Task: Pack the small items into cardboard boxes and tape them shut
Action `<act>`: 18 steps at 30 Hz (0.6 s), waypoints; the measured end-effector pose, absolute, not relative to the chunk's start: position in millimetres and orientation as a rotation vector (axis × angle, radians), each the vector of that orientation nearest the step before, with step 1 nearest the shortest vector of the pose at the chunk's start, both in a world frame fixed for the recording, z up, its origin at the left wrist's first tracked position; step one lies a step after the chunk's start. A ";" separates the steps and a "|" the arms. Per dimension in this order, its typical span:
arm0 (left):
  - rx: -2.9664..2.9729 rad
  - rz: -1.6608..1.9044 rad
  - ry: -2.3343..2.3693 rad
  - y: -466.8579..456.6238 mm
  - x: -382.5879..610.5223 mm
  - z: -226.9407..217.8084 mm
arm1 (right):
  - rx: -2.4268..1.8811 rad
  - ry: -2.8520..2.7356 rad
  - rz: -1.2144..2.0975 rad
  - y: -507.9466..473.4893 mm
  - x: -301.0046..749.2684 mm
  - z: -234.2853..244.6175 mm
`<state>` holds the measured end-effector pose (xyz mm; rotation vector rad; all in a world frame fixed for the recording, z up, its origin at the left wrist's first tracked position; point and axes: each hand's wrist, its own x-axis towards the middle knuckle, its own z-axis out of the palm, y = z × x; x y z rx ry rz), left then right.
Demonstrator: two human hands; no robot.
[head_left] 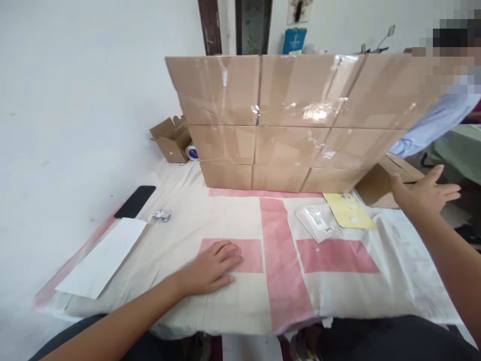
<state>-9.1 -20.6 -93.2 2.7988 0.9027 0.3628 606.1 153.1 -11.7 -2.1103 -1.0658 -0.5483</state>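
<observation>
My left hand (211, 267) lies flat on the cloth-covered table (176, 250), palm down over a pink patch, holding nothing. Out to the right, my right hand (428, 193) is raised with its fingers spread, in front of an open cardboard box (387, 183); whether it touches the box I cannot tell. Between and beyond my hands stands a large wall of taped cardboard boxes (293, 145). A white plastic tape dispenser (317, 225) and a yellow sheet (349, 208) with small bits on it lie nearer to my right hand.
At the left are a white sheet of paper (105, 255), a black phone-like slab (135, 201) and a crumpled clear scrap (161, 215). Farther back, a small open carton (171, 143) stands beside a tape roll (192, 152). A person's light-blue sleeve (436, 120) shows behind the boxes at right.
</observation>
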 end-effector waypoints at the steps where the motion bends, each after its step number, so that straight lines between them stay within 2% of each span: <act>1: 2.829 0.388 0.871 -12.9 -18.5 -86.3 | -2.119 -1.060 -0.493 153.9 584.8 -7.4; 3: 2.832 0.504 0.967 3.9 -39.8 -71.8 | -2.012 -1.167 -0.473 152.9 526.7 -0.1; 6: 2.719 0.639 1.282 21.8 -69.7 -54.8 | -1.635 -1.667 -0.521 153.9 412.3 7.5; 12: 2.550 0.458 1.448 -4.6 -87.9 -50.2 | -0.981 -2.290 -0.310 184.4 161.7 9.0; 15: 2.518 0.358 1.374 -33.6 -82.6 -55.0 | -0.973 -2.527 -0.147 208.1 49.8 2.0; 18: 2.474 0.325 1.174 -52.0 -86.1 -58.4 | -1.364 -2.588 0.222 234.2 -38.4 -15.4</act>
